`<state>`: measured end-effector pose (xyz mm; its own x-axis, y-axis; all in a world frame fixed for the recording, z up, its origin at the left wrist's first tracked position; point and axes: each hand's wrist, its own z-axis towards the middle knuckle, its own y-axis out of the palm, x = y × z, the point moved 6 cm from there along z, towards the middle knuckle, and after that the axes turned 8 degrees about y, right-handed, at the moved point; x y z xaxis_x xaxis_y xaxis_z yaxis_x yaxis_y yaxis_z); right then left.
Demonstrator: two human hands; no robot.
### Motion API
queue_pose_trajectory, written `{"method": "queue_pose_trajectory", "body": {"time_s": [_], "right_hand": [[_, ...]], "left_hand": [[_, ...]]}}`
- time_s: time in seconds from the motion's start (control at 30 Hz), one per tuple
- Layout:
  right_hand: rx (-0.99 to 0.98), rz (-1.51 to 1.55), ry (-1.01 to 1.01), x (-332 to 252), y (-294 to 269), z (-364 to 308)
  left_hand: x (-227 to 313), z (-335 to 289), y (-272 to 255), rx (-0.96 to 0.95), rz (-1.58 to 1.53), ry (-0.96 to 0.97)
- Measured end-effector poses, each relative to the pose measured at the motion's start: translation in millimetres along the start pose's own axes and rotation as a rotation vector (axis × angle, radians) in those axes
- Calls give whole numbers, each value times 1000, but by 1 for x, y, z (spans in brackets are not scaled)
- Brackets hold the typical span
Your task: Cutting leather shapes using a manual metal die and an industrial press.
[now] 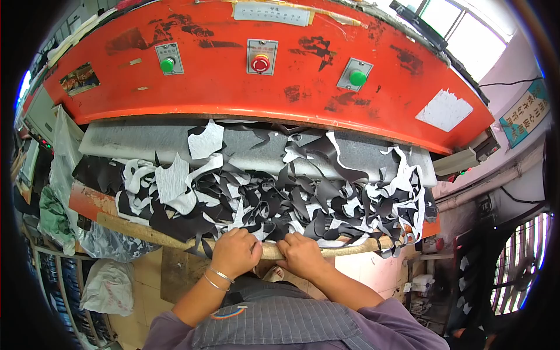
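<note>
A tangled heap of black and white scraps [274,204], cut from a thin sheet, covers the bed of a red machine. In front of it runs a tan, worn front rail [344,248]. My left hand [235,254], with bracelets at the wrist, is closed at this rail, fingers curled against the near edge of the heap. Close to its right, my right hand [300,255] is closed in the same way. What lies under the fingers of either hand is hidden. Larger white-faced pieces [174,179] lie at the heap's left.
The red machine's front panel [233,87] spans the far side, with green buttons [357,77] and a red stop button [259,63]. A pale grey slab [256,153] lies under its edge. Plastic bags [111,239] hang at left; a white sack [108,287] stands below.
</note>
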<state>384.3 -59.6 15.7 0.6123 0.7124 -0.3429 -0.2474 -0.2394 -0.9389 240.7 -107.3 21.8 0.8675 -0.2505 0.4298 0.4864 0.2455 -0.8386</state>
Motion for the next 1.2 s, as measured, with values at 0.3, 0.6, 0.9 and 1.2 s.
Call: {"method": "queue_pose_trajectory", "body": {"time_s": [0.3, 0.6, 0.9, 1.2], "right_hand": [[-306, 105, -103, 117, -103, 160], [-206, -194, -112, 238, -101, 357], [334, 832, 159, 313, -96, 243], [218, 934, 533, 306, -141, 204]], "left_hand": [[-81, 145, -24, -254, -273, -68], [-213, 301, 25, -167, 134, -386], [-184, 248, 19, -425, 0, -350], [-120, 280, 11, -116, -27, -88]]}}
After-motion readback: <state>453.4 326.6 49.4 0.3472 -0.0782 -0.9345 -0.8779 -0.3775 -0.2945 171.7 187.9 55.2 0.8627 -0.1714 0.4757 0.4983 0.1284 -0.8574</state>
